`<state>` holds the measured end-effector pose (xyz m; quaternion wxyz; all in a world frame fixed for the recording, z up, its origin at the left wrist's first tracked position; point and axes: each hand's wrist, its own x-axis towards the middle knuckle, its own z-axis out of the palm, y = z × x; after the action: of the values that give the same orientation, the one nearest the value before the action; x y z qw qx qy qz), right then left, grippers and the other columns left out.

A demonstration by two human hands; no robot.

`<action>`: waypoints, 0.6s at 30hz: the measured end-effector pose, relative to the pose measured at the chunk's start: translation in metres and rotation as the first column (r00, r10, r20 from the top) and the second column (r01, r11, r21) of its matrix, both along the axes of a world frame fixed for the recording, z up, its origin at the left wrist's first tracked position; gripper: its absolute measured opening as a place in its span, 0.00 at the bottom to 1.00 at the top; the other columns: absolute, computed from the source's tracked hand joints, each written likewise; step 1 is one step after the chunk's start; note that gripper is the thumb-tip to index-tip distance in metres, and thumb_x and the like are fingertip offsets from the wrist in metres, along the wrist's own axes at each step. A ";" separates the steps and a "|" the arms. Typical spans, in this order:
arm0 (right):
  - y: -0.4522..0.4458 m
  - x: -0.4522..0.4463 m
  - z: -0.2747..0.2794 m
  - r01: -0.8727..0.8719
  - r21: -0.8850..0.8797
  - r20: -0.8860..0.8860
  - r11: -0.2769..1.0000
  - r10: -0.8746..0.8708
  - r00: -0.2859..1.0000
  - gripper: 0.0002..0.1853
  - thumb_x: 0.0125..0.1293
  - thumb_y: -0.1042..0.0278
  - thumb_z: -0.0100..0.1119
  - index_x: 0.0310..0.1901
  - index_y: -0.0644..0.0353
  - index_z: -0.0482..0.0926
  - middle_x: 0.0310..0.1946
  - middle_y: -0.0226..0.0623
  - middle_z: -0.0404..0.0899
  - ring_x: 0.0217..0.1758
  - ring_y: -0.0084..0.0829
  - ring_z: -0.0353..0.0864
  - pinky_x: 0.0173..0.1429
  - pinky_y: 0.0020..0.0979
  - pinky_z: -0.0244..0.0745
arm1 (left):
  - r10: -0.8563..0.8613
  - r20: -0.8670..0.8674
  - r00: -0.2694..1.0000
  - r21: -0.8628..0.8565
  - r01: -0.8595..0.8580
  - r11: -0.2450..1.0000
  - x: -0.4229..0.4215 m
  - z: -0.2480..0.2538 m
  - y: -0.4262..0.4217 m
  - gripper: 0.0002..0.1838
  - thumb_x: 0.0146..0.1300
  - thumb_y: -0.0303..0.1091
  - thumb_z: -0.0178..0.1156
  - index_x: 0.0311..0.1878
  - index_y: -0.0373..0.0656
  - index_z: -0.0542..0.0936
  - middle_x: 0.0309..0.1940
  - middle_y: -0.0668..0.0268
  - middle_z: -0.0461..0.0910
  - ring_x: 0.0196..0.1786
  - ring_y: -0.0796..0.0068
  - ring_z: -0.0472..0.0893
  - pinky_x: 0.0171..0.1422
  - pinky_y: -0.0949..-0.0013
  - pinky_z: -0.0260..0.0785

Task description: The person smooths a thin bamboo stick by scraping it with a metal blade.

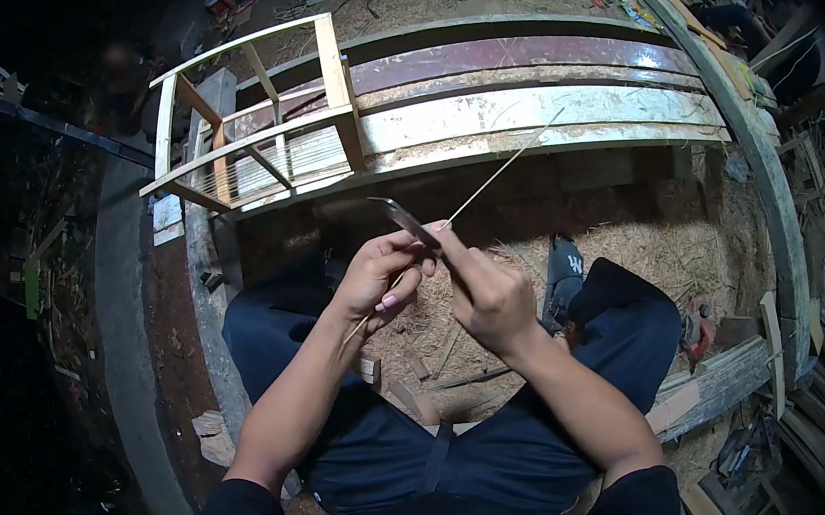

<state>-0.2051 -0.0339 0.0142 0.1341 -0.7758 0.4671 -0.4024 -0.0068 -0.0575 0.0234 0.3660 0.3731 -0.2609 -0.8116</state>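
Left hand [378, 279] pinching stick [488, 186], right hand [496, 302] gripping blade [404, 219], wooden frame [253, 147] on bench [488, 117]

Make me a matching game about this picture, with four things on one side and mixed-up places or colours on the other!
Things:
1. Thin stick
2. Metal blade
3. Wooden frame
4. Trousers

Places and colours:
A. Resting on the long bench
B. Shiny, in the grip of the right hand
C. Dark blue
D. Pale, running through the grip of the left hand

Right pairs: 1-D, 2-B, 3-A, 4-C
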 end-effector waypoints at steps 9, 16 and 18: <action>0.005 -0.002 0.005 -0.004 0.060 -0.043 0.998 0.007 0.999 0.35 0.55 0.84 0.57 0.67 0.52 0.76 0.33 0.42 0.85 0.27 0.41 0.85 0.33 0.40 0.81 | -0.014 -0.078 0.997 -0.029 0.012 0.999 0.000 0.007 0.000 0.23 0.75 0.25 0.47 0.71 0.32 0.69 0.41 0.58 0.83 0.12 0.86 0.63 0.16 0.83 0.50; -0.009 -0.007 0.000 0.044 -0.006 -0.039 0.999 -0.045 0.998 0.33 0.59 0.79 0.57 0.69 0.51 0.73 0.24 0.39 0.76 0.22 0.42 0.81 0.28 0.43 0.78 | 0.002 -0.055 0.999 -0.024 -0.003 1.000 -0.005 0.006 0.000 0.22 0.75 0.24 0.46 0.70 0.35 0.70 0.38 0.59 0.81 0.11 0.86 0.63 0.16 0.82 0.51; 0.006 -0.003 0.011 -0.032 0.081 -0.077 0.996 0.038 0.996 0.34 0.57 0.83 0.56 0.68 0.52 0.74 0.32 0.43 0.84 0.28 0.44 0.85 0.32 0.41 0.80 | -0.010 -0.005 1.000 -0.025 0.010 1.000 0.000 0.007 0.002 0.23 0.76 0.25 0.46 0.72 0.36 0.69 0.36 0.61 0.81 0.11 0.88 0.61 0.17 0.81 0.51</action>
<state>-0.2083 -0.0278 0.0255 0.1533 -0.7931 0.4741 -0.3502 -0.0071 -0.0559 0.0305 0.3672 0.3653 -0.2720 -0.8110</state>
